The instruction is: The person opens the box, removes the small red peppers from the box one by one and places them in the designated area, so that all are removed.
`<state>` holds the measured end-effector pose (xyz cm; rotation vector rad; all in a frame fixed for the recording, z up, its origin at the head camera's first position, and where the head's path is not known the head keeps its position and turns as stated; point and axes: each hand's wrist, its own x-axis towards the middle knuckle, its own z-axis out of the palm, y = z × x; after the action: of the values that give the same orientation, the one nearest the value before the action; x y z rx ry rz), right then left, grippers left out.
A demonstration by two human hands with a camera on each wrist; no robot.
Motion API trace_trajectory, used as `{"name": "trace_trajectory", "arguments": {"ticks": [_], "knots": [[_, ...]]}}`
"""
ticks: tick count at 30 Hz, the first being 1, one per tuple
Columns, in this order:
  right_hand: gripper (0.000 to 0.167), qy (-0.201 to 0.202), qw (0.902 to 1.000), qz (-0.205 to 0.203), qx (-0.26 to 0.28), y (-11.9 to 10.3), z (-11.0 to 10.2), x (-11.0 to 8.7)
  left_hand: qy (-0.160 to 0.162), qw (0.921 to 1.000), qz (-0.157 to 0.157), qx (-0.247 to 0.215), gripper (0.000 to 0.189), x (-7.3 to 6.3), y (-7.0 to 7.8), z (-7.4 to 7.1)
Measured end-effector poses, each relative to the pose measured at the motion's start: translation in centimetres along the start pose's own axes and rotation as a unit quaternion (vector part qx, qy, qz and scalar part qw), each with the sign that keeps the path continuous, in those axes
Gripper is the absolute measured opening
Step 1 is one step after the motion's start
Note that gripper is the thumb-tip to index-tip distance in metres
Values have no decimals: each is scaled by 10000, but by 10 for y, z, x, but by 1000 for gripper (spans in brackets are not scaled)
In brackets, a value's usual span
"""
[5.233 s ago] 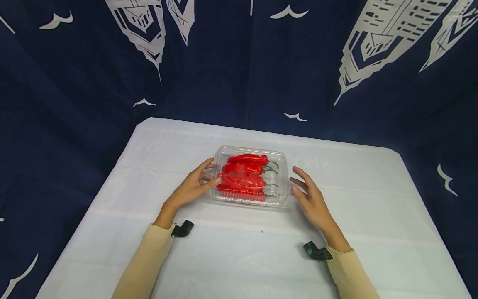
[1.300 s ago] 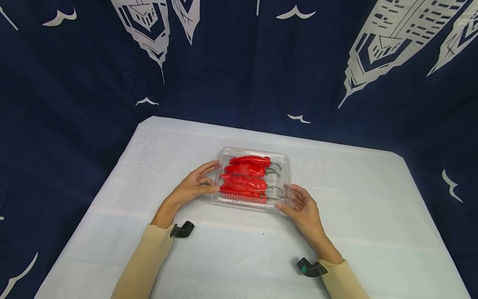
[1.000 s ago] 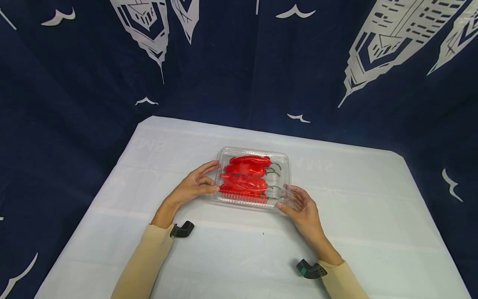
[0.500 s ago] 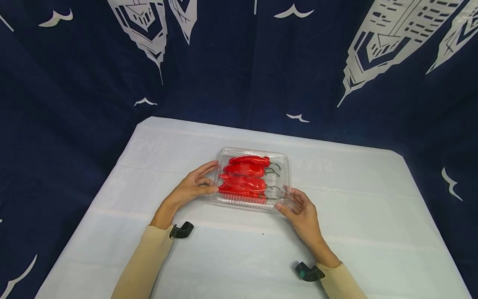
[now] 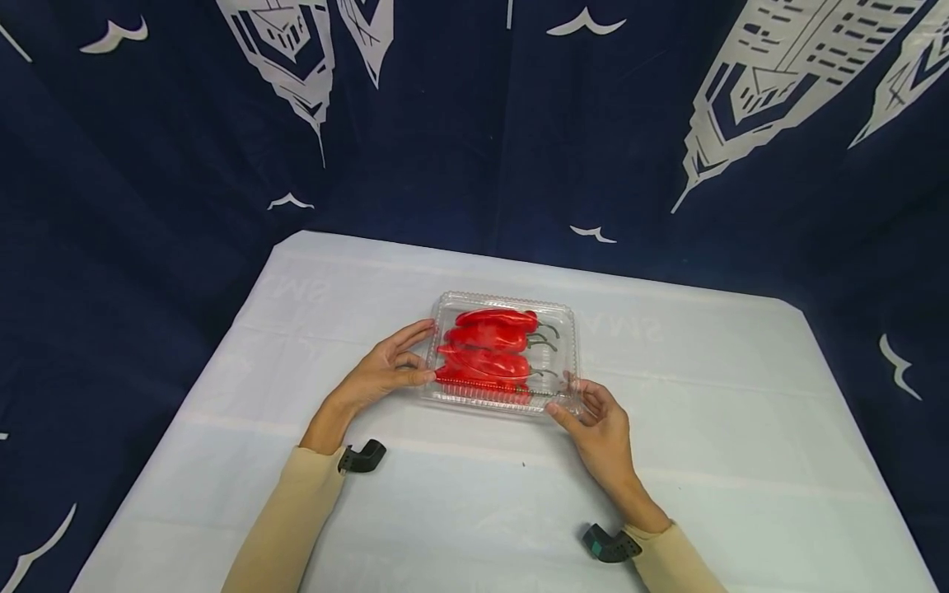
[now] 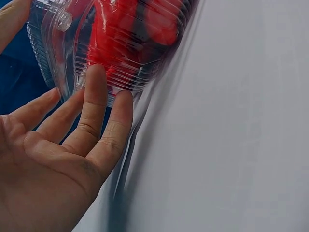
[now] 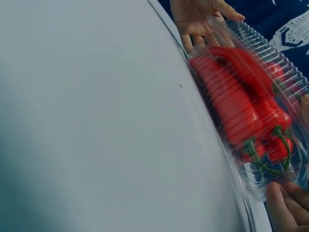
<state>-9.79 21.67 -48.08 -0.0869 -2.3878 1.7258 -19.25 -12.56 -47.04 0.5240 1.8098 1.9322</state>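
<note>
A clear plastic clamshell box (image 5: pixel 511 299) sits near the middle of the white table, its ribbed lid over the base. Inside lie several red peppers (image 5: pixel 485 360) with green stems pointing right. My left hand (image 5: pixel 380 371) holds the box's left end, thumb at the near corner; in the left wrist view its fingertips touch the ribbed side wall. At the near right corner, my right hand (image 5: pixel 604 428) pinches the box between thumb and fingers. The right wrist view shows the box (image 7: pixel 251 181) side-on, with only part of the right hand (image 7: pixel 289 205) visible.
White cloth covers the table (image 5: pixel 474 511). Behind and beside it hangs a dark blue curtain (image 5: pixel 445 165) with white printed shapes. Black wrist cameras sit on both wrists, the left camera (image 5: pixel 362 456) and the right camera (image 5: pixel 611 543). A tiny dark speck (image 5: pixel 523 464) lies on the cloth.
Earlier, my right hand was apart from the box; it came in to the near right corner. Lately its wrist has dropped slightly toward me. The left hand and box have barely moved.
</note>
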Motion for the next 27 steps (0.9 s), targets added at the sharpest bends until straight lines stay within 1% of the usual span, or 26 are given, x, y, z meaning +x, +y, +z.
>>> {"name": "trace_trajectory", "arguments": {"ticks": [4,9,12,17,23,27], "knots": [[42,128,9998,-99,152,1,2,-1,4,10000,12,8,86,0,0,0],[34,226,9991,-36,370,2,4,0,26,10000,13,39,86,0,0,0],[31,364,9987,49,347,2,6,0,18,10000,17,42,85,0,1,0],[29,560,9972,52,497,5,7,0,0,10000,-1,40,85,-1,2,0],[26,570,9961,38,673,3,7,0,-6,10000,-18,8,85,-1,3,1],[26,512,9957,-118,765,4,6,0,-3,10000,-18,19,86,-2,4,1]]}}
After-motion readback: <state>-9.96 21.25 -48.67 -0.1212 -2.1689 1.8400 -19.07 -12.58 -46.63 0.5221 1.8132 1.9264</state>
